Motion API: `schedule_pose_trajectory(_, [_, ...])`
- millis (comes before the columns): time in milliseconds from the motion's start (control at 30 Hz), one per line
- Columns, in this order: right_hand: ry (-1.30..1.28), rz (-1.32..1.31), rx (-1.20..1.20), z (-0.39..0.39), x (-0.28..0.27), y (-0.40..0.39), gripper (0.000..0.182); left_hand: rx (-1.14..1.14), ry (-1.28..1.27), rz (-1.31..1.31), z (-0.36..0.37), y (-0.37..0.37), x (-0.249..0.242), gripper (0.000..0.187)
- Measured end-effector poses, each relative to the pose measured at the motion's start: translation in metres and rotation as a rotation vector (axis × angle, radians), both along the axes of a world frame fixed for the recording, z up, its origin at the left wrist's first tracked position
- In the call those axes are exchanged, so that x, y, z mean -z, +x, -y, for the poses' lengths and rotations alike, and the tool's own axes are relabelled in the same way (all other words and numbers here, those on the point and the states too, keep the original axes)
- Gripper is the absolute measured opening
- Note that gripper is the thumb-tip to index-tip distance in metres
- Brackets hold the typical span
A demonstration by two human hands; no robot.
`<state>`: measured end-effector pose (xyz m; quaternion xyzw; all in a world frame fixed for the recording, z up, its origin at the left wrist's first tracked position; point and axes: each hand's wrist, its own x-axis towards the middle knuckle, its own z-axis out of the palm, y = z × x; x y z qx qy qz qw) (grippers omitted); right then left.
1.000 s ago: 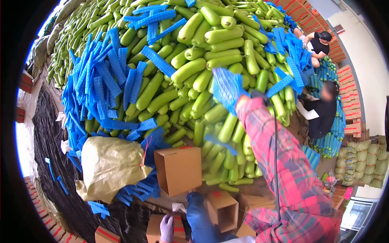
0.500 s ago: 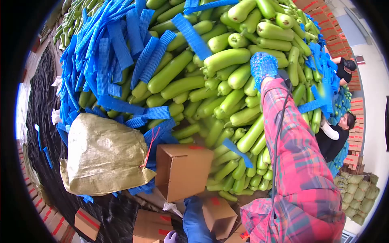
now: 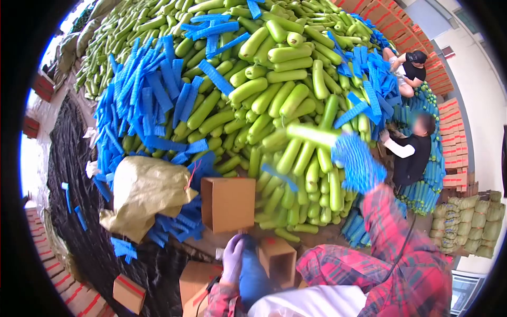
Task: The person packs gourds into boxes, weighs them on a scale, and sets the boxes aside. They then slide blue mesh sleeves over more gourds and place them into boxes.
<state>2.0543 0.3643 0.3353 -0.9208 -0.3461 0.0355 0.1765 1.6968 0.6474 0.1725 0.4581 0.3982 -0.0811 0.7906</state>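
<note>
My right hand [image 3: 359,164], with a blue foam net sleeve stretched over it, grips a long pale-green gourd [image 3: 312,135] by one end. The gourd points left over the near side of a large heap of gourds [image 3: 248,116], slightly blurred. My fingers are hidden under the netting. In a pale purple glove, my left hand [image 3: 232,259] lies on my blue-trousered knee, fingers extended and apparently holding nothing. An upright cardboard box [image 3: 229,206] stands just beyond that knee. Loose blue foam net sleeves [image 3: 142,90] are piled on the heap's left side.
A beige woven sack [image 3: 145,193] sits left of the box. More cardboard boxes [image 3: 277,259] surround my legs. Two people [image 3: 414,150] sit at the right beside rows of blue-sleeved gourds. Tied sacks [image 3: 467,219] and stacked cartons [image 3: 455,142] line the right wall.
My right hand has drawn back from the heap toward me and now holds a gourd. My left hand has come up into view onto my knee. The view has shifted.
</note>
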Motion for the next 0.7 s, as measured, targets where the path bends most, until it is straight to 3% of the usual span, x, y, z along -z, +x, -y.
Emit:
schedule_pose_trajectory(33, [0.04,-0.183,0.089,0.014,-0.005,-0.045,0.015,0.06,0.022,0.042,0.019,0.004,-0.015,0.043])
schedule_pose_trajectory(100, [-0.109,-0.368,0.225,0.009,-0.05,-0.164,0.016,0.194,0.042,0.103,0.058,-0.01,-0.06,0.049])
schedule_pose_trajectory(133, [-0.181,-0.228,0.13,0.032,-0.022,-0.22,0.017,0.258,0.048,0.146,0.079,-0.021,-0.083,0.054])
schedule_pose_trajectory(200, [0.11,-0.594,0.31,0.037,-0.036,-0.311,0.02,0.118,0.056,0.209,0.14,-0.069,-0.076,0.067])
schedule_pose_trajectory(300, [0.42,-0.853,0.31,0.066,-0.048,-0.414,0.019,0.403,0.452,0.337,0.196,-0.133,-0.124,0.079])
schedule_pose_trajectory(333, [0.463,-0.902,0.294,0.076,-0.055,-0.436,0.019,0.307,0.124,0.555,0.211,-0.139,-0.154,0.082])
schedule_pose_trajectory(400, [0.526,-0.979,0.255,0.091,-0.067,-0.47,0.019,0.36,0.51,0.415,0.237,-0.177,-0.188,0.084])
schedule_pose_trajectory(467, [0.541,-1.037,0.208,0.1,-0.073,-0.494,0.019,0.385,0.807,0.444,0.252,-0.204,-0.199,0.094])
schedule_pose_trajectory(533, [0.522,-1.088,0.157,0.108,-0.079,-0.512,0.018,0.411,0.926,0.42,0.26,-0.228,-0.205,0.085])
schedule_pose_trajectory(700, [0.485,-1.158,0.06,0.112,-0.079,-0.537,0.018,0.245,1.071,0.488,0.255,-0.27,-0.213,0.037])
